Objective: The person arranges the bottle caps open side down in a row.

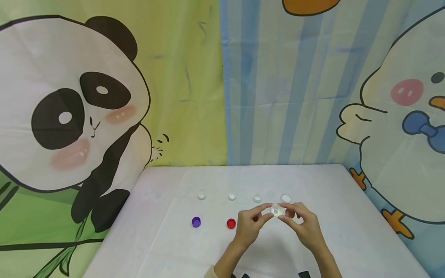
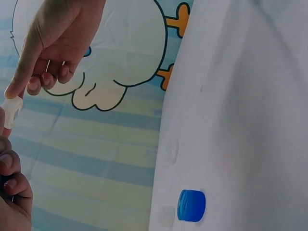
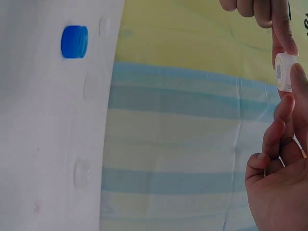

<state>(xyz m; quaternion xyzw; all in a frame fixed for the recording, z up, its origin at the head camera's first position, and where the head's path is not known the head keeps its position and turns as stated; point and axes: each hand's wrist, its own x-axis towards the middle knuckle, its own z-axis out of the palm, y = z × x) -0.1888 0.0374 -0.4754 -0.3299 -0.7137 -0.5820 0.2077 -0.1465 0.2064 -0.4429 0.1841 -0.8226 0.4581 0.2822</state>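
Observation:
Both hands are raised over the table and pinch one white bottle cap (image 1: 276, 210) between them. My left hand (image 1: 248, 227) grips its left side with thumb and index finger. On the opposite side the thumb and index finger of my right hand (image 1: 304, 227) hold it. The open inside of the cap faces the head camera, showing a small printed mark. In the right wrist view a square code shows on the white cap (image 3: 285, 72). A blue bottle cap (image 2: 191, 205) lies on the table in the wrist views; the head view does not show it.
On the white table (image 1: 174, 247), a purple cap (image 1: 196, 222) and a red cap (image 1: 231, 223) lie left of the hands. Behind them runs a row of several white or clear caps (image 1: 202, 195). Printed curtains (image 1: 187, 96) stand beyond the table edge.

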